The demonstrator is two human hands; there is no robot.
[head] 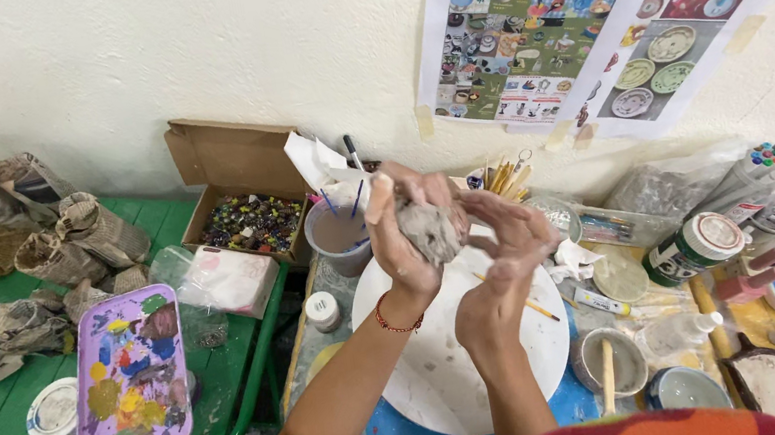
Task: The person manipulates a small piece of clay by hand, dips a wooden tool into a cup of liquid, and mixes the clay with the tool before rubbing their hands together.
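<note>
i see the clay [430, 232] pinched between my left hand [397, 236] and right hand [511, 235], raised over the white board [449, 370]. a slack squeeze could drop it onto the cup [338, 237] of water.

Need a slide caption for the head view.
Both hands, left hand and right hand, press a grey clay lump above a round white board.

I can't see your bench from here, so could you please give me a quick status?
Left hand and right hand both closed on the clay. Clay held above the white board. Nothing between them.
</note>
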